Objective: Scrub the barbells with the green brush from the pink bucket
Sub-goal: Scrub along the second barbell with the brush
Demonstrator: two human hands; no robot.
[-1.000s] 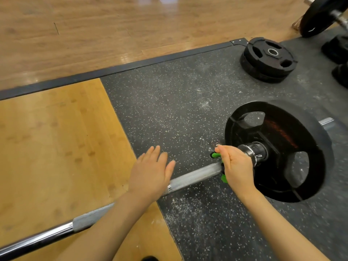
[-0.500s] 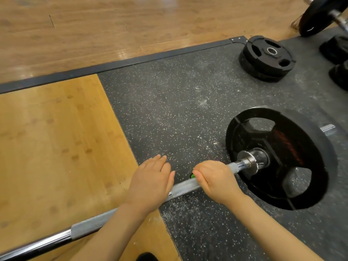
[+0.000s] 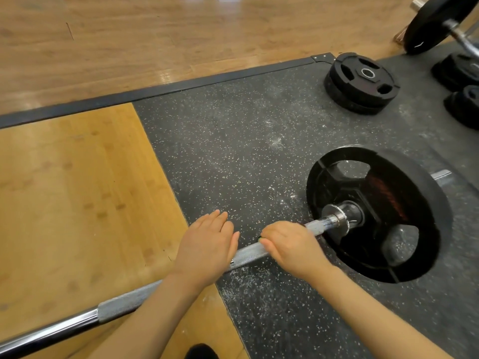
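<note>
Right hand [image 3: 293,248] nearer left hand [image 3: 207,244]; one barbell [image 3: 248,253], two hands.

- From my head camera, the barbell [image 3: 248,255] runs across the floor from 8 o'clock to 2 o'clock, over the wooden platform [image 3: 77,203] at left and the rubber mat [image 3: 233,151] at right.
- A weight plate [image 3: 375,213] sits on its right end, at 3 o'clock.
- My left hand [image 3: 207,244] rests on the bar, with my right hand [image 3: 293,247] just beside it, nearer the plate.
- Stacked plates [image 3: 361,82] lie on the mat at 1 o'clock.
</note>
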